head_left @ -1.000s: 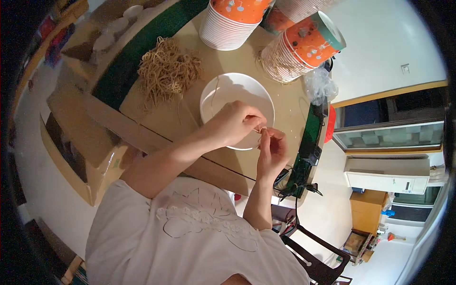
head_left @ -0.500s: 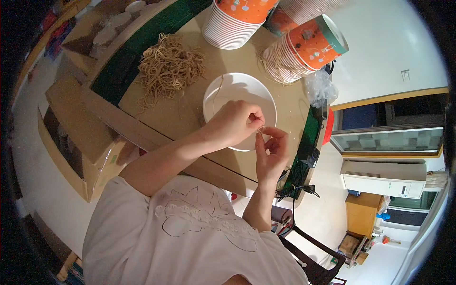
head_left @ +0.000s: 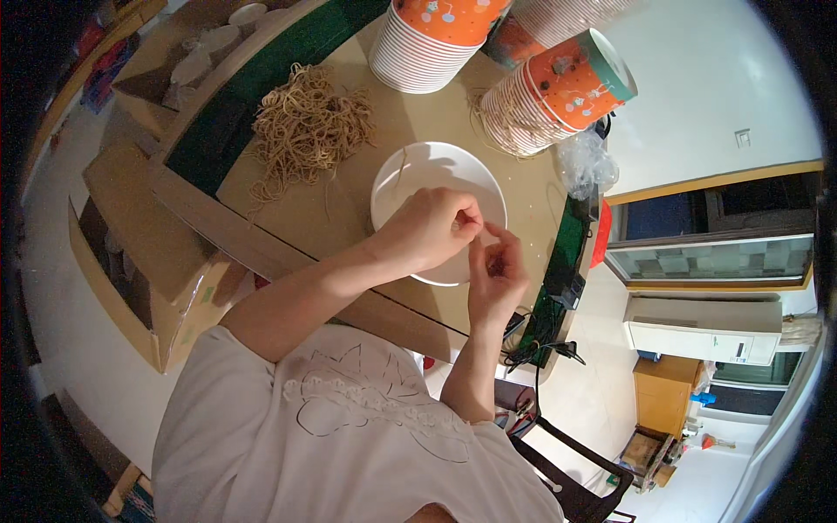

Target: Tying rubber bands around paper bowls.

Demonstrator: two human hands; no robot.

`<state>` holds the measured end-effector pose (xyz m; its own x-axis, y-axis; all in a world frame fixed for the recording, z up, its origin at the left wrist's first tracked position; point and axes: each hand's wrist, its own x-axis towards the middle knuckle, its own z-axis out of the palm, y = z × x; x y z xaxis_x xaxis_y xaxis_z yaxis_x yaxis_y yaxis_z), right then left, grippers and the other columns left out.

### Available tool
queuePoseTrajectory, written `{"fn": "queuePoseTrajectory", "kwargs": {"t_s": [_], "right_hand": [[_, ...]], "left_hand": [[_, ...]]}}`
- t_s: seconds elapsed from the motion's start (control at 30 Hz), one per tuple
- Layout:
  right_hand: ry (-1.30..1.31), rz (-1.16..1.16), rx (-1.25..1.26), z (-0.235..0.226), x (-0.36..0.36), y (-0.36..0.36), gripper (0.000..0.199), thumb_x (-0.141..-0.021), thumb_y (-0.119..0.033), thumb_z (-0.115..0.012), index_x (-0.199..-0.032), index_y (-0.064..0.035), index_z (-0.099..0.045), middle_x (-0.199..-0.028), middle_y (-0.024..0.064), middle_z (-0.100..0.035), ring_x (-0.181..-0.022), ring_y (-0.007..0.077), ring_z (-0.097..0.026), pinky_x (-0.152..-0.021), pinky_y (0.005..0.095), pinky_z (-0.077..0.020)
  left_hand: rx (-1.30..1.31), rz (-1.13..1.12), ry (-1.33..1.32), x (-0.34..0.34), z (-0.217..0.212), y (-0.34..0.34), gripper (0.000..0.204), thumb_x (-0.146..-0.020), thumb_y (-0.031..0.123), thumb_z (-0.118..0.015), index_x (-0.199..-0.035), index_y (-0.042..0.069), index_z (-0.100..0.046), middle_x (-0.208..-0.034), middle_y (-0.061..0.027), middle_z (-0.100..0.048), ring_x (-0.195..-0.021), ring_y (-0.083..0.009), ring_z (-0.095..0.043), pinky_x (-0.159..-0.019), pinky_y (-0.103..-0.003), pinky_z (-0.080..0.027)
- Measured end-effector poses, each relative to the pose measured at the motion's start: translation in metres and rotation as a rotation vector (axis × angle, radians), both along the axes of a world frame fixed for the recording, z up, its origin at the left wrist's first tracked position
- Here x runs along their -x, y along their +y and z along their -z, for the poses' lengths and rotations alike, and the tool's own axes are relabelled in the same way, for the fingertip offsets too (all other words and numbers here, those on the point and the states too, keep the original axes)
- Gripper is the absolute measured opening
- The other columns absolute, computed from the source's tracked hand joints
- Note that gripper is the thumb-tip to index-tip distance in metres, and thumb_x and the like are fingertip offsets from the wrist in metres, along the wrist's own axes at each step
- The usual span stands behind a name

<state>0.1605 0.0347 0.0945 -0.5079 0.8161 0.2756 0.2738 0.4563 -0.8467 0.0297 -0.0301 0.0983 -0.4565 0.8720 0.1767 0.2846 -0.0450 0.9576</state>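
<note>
Both my hands meet above the front right part of a white bowl (head_left: 410, 179), which stands on the table. My left hand (head_left: 440, 227) is closed, thumb and forefinger pinched together. Just right of it, my right hand (head_left: 499, 270) has its forefinger and thumb drawn together close to the left fingertips. A thin pale string seems to run between them, mostly hidden by the fingers. Inside the bowl, a tan string (head_left: 402, 164) lies against the far left wall. Left of the bowl lies a tangled heap of tan string (head_left: 309, 126).
Stacks of orange and white paper tubs (head_left: 427, 48) stand at the back, the right stack (head_left: 558, 91) with tan strings around it. A clear plastic bag (head_left: 586, 166) and black cables (head_left: 545, 336) lie along the right edge. An open cardboard box (head_left: 153, 253) sits at left.
The fingertips of both hands have come closer together, and the thin loop seen between them is now mostly hidden. The whole view has shifted slightly.
</note>
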Motion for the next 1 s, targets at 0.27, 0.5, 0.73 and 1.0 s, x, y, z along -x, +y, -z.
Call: {"fn": "queuePoseTrajectory", "kwargs": {"t_s": [0.27,0.5,0.73,1.0], "right_hand": [[-0.088,0.000,-0.103,-0.007,-0.006,-0.004,0.008,-0.082,-0.004,-0.066,-0.089,-0.0016,-0.063,-0.066,-0.0006,-0.056,-0.054,0.0033,-0.043,-0.048,0.0198,-0.0350],[0.034,-0.003,-0.031,-0.001,0.000,-0.002,0.007,-0.084,-0.005,-0.064,-0.091,-0.0020,-0.063,-0.062,0.0008,-0.055,-0.054,0.0032,-0.044,-0.049,0.0202,-0.0367],[-0.058,0.021,-0.026,-0.007,0.000,-0.003,0.009,-0.085,-0.007,-0.065,-0.093,-0.0031,-0.064,-0.059,-0.0008,-0.054,-0.055,0.0031,-0.046,-0.050,0.0202,-0.0382],[-0.054,0.024,0.004,-0.006,0.000,-0.003,0.007,-0.085,-0.008,-0.065,-0.089,-0.0030,-0.066,-0.057,-0.0012,-0.053,-0.054,0.0019,-0.045,-0.049,0.0198,-0.0371]], "left_hand": [[-0.056,-0.023,0.002,0.001,0.003,0.000,0.009,-0.081,0.007,-0.063,-0.083,-0.001,-0.062,-0.078,-0.0102,-0.067,-0.075,-0.0167,-0.066,-0.068,-0.029,-0.051],[-0.044,-0.043,0.012,0.000,0.001,0.001,0.009,-0.082,0.007,-0.062,-0.084,-0.002,-0.061,-0.078,-0.0096,-0.067,-0.075,-0.0152,-0.065,-0.067,-0.029,-0.051],[-0.085,-0.033,0.006,0.002,0.001,0.000,0.010,-0.083,0.008,-0.062,-0.084,-0.002,-0.060,-0.078,-0.0091,-0.066,-0.075,-0.0147,-0.064,-0.067,-0.028,-0.050],[-0.011,-0.033,-0.001,0.004,-0.008,-0.003,0.011,-0.086,0.009,-0.058,-0.085,-0.002,-0.060,-0.077,-0.0092,-0.065,-0.073,-0.0148,-0.063,-0.066,-0.028,-0.050]]}}
